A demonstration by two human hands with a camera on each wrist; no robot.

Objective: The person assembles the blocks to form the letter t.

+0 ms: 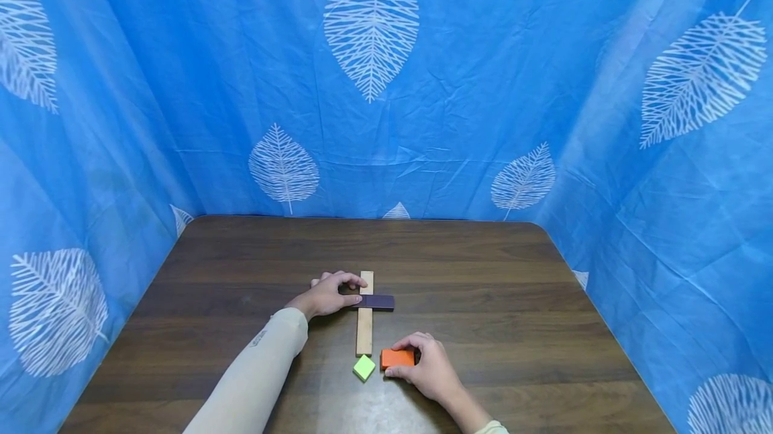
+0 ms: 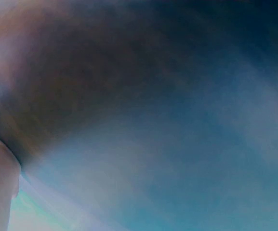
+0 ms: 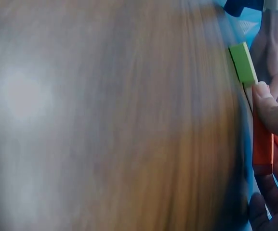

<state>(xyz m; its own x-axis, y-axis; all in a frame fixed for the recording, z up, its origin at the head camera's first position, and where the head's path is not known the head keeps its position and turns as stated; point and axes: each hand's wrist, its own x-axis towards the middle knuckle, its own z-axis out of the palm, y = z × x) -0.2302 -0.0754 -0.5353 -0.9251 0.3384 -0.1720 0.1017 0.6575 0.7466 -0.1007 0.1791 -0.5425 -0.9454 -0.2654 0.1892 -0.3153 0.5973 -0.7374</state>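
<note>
A purple block (image 1: 379, 302) lies crosswise over a long pale wooden strip (image 1: 364, 337). My left hand (image 1: 326, 296) is at its left end, with the thumb touching the purple block and the index finger reaching over the strip beyond it. With thumb and fingers, my right hand (image 1: 430, 368) grips an orange block (image 1: 396, 358) at the strip's near right. A small light-green block (image 1: 364, 368) sits turned like a diamond by the strip's near end. The right wrist view also has the orange block (image 3: 262, 154) in the fingers. Blur fills most of the left wrist view.
The dark wood-grain table (image 1: 483, 273) extends around the blocks. Blue curtains (image 1: 447, 98) with white leaf prints hang behind it and along both sides.
</note>
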